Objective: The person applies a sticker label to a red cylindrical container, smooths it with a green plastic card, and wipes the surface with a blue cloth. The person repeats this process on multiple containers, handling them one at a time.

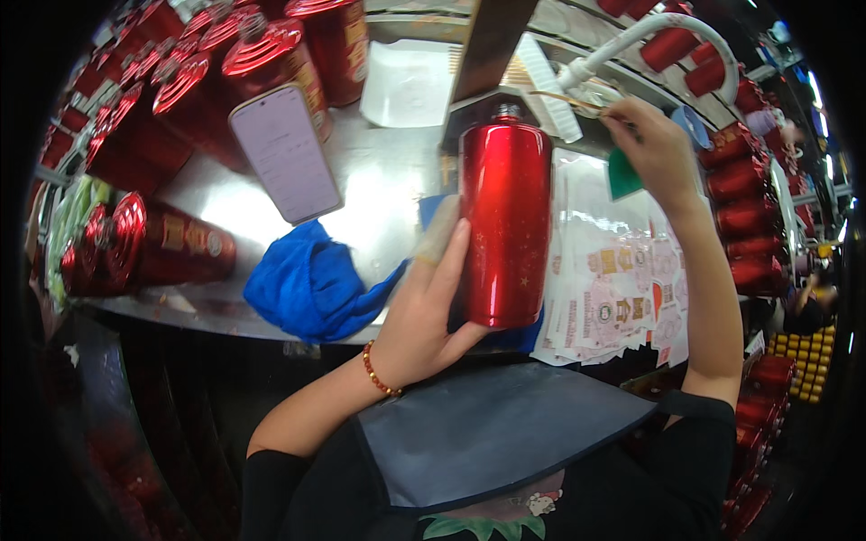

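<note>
A glossy red bottle (507,230) with a bare threaded metallic neck lies in front of me, its neck pointing away. My left hand (428,302) holds its lower left side, fingers along the wall and thumb near the base; a pale covering wraps one finger. Off to the right, my right hand (651,149) is raised, its fingers pinched on a thin tan tweezers-like tool (564,99). Just below that hand shows a green flat piece (622,176); whether the hand holds it too, I cannot tell. Printed label sheets (613,279) lie right of the bottle.
A crumpled blue cloth (311,284) lies left of my left hand, with a phone (287,153) beyond it. Several red bottles (185,239) crowd the left side; more red bottles (744,216) line the right. A white tray (406,81) and curved white pipe (663,27) are at the back.
</note>
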### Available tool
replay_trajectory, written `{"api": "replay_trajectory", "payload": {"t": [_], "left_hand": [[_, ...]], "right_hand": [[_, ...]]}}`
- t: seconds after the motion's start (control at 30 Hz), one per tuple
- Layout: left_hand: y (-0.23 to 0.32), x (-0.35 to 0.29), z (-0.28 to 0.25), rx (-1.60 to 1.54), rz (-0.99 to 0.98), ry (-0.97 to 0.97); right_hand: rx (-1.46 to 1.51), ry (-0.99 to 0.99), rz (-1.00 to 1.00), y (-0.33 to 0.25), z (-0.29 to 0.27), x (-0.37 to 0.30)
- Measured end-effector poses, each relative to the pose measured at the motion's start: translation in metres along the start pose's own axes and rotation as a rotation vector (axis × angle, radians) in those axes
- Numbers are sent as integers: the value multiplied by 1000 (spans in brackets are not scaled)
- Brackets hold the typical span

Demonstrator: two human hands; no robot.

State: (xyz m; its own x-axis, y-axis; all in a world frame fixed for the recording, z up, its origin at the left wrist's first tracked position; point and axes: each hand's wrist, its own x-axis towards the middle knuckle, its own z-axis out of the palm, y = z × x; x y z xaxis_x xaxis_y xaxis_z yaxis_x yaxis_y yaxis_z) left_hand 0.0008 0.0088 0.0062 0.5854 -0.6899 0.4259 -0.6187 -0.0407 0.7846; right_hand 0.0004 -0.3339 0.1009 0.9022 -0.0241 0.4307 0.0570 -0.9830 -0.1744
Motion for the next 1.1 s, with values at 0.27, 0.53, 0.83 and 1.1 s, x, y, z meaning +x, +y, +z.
{"api": "replay_trajectory", "payload": {"t": [0.27,0.53,0.83,1.1], "left_hand": [[10,-3,5,59,60,76],[41,14,-26,130,236,61],[63,52,-6,-234,114,-33],[61,49,3,-394,51,-128]], "right_hand": [[88,84,-84,-35,-54,-45],[384,22,-252,-85,-77,-63],[753,-31,-154,-108,-76,-85],[1022,-6,147,-123,-71,-94]]}}
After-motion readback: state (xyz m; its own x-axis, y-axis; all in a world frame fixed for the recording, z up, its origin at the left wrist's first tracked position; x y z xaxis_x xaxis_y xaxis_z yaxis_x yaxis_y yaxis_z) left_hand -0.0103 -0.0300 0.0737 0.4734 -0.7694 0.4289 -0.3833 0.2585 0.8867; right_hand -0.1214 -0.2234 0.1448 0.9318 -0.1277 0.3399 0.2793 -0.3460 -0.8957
